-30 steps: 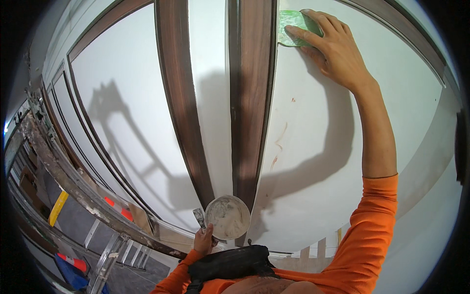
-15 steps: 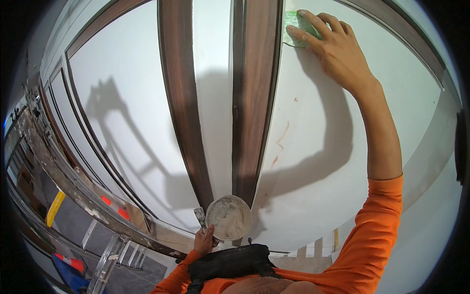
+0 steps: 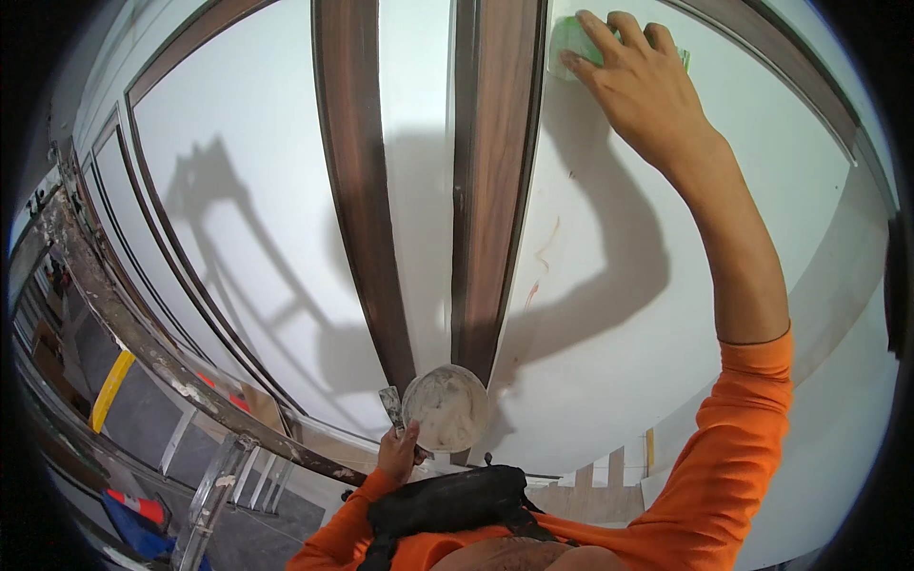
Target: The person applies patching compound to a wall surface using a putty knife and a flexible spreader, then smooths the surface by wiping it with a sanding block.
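High on the white wall panel (image 3: 609, 371), my right hand (image 3: 649, 95) grips a thin green sheet-like spreader (image 3: 574, 46) smeared with white. The spreader lies against the panel, beside the edge of a dark brown wood strip (image 3: 500, 162); part of it is hidden behind my fingers. Low in front of my body, my left hand (image 3: 398, 455) holds a round tub (image 3: 445, 368) of pale putty (image 3: 447, 411) by its left side. A putty knife (image 3: 391, 403) with a smeared blade sticks up from the same hand.
Another brown wood strip (image 3: 357, 181) runs up the wall to the left. A paint-spattered rail (image 3: 181, 381) curves past on my left. Below it are a metal ladder (image 3: 211, 495), an orange-and-white cone (image 3: 138, 504) and a yellow bar (image 3: 112, 390).
My right hand has shifted slightly upward with the spreader, and a green edge now shows to the right of my fingers. My left hand still holds the tub and putty knife.
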